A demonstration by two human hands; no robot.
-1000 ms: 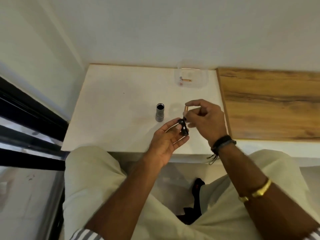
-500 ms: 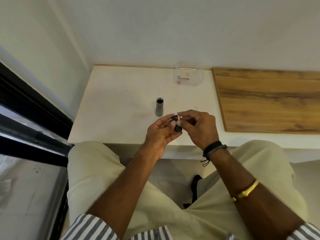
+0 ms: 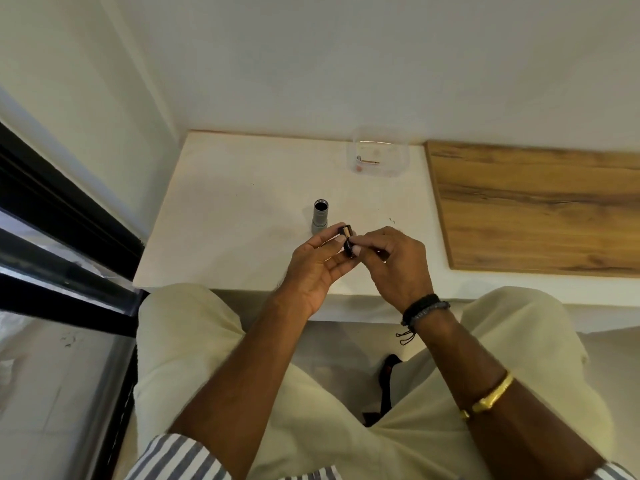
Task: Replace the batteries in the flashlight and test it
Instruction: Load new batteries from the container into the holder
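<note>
Since a second ago the battery [image 3: 345, 232] has gone from upright above the black battery holder [image 3: 348, 247] to lying in it. The left hand [image 3: 311, 268] grips the holder in curled fingers, and the right hand [image 3: 398, 265] pinches the battery's end. Loading cells looks like the step in hand. Next, the battery needs seating fully, then the holder goes into the open flashlight body [image 3: 320, 220], which stands on the white table [image 3: 225, 202] just beyond.
</note>
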